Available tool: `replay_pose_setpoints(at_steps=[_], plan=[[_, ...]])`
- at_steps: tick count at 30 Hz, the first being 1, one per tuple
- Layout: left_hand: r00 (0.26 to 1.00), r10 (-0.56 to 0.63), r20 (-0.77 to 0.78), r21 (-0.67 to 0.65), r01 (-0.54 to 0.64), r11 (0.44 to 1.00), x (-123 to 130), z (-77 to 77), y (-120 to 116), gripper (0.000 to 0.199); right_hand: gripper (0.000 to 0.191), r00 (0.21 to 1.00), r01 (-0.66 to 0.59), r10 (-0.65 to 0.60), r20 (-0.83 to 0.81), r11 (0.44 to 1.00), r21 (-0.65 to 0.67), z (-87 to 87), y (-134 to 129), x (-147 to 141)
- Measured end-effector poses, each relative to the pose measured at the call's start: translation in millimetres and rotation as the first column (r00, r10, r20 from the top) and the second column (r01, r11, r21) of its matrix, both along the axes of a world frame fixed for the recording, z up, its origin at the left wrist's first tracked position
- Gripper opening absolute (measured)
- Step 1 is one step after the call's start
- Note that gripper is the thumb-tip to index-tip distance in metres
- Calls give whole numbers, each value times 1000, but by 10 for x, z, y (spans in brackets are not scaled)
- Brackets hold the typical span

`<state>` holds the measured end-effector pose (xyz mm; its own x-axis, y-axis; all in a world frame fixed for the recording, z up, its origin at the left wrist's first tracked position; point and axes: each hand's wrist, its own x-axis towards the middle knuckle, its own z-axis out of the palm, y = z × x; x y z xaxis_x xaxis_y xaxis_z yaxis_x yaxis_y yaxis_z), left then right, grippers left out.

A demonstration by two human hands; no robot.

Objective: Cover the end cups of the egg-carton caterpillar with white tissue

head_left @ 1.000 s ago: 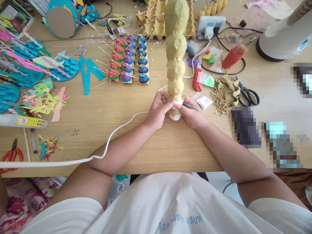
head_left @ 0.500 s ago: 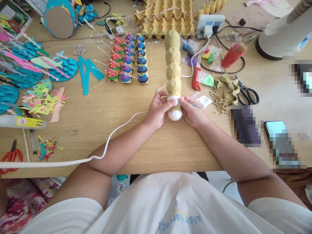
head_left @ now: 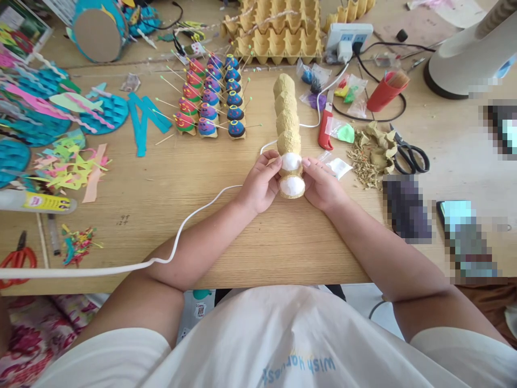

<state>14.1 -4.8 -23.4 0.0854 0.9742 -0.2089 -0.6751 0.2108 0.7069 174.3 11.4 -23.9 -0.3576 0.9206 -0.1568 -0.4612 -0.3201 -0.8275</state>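
Note:
A yellowish egg-carton strip (head_left: pixel 287 116) with several bumps points away from me, held between both hands at its near end. Smooth white clay (head_left: pixel 291 161) covers two bumps nearest me; the others are bare. My left hand (head_left: pixel 262 183) is closed on the strip's left side, thumb by the upper white bump. On the right side, my right hand (head_left: pixel 323 182) grips it with thumb and fingers near the same bump. A small bag of white clay (head_left: pixel 340 167) lies just beyond my right hand.
Painted egg-carton caterpillars (head_left: pixel 208 111) stand ahead on the left. A red-handled knife (head_left: pixel 325 129), black scissors (head_left: pixel 411 156) and carton scraps (head_left: pixel 374 148) lie to the right. A white cord (head_left: pixel 194 207) crosses my left forearm. Egg trays (head_left: pixel 278 32) sit at the back.
The strip's far end has dropped toward me, and its near end has shifted slightly right. My thumbs have moved off the upper white bump to its sides, showing it more fully.

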Motion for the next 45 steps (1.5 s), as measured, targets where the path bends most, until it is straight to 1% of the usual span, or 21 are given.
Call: replay_pose_setpoints(at_steps=[3,8,12,17,19,21,23,26,28,29,31,34,37,40,45], plan=[[1000,12,10,-32,-12,999,8,25,1,16,52,1000,-10,10,8,1000,12,1,-3,0],[1000,8,17,-103,-6,995,22,72,-8,13,52,998,53,-53,36,999,-1,8,-32,-42],[999,3,47,-87,1,996,25,79,-8,13,52,995,82,-82,49,997,-1,16,-47,-62],[998,-7,59,-81,12,997,7,74,0,7,54,995,77,-78,57,997,21,30,-44,-63],[998,-15,68,-91,21,996,-2,75,10,8,54,995,78,-80,62,996,47,16,-33,-63],[997,-17,81,-99,25,995,-10,80,23,11,56,991,84,-94,91,991,104,-10,-17,-58],[995,-19,98,-108,29,994,-17,93,36,14,58,976,104,-132,173,982,161,-36,-1,-42],[990,-15,138,-137,34,990,-25,129,41,22,61,916,184,-244,320,961,205,-41,24,0],[987,-12,157,-170,39,985,-27,158,37,28,60,891,248,-315,328,941,231,-11,42,35],[987,-10,163,-185,41,982,-27,171,34,31,57,895,265,-332,299,933,242,12,52,52],[986,-10,167,-206,45,978,-25,190,29,32,48,924,260,-318,211,929,262,68,69,88],[987,-16,159,-227,53,972,-22,193,26,23,39,964,190,-233,130,942,275,143,83,139],[988,-22,153,-237,59,970,-17,181,22,21,39,973,139,-183,143,952,272,175,77,165],[986,-22,165,-267,66,961,-5,178,8,20,38,978,91,-139,152,954,286,168,64,160],[975,-55,215,-317,123,940,14,219,-18,20,38,982,38,-90,164,954,299,140,65,146]])
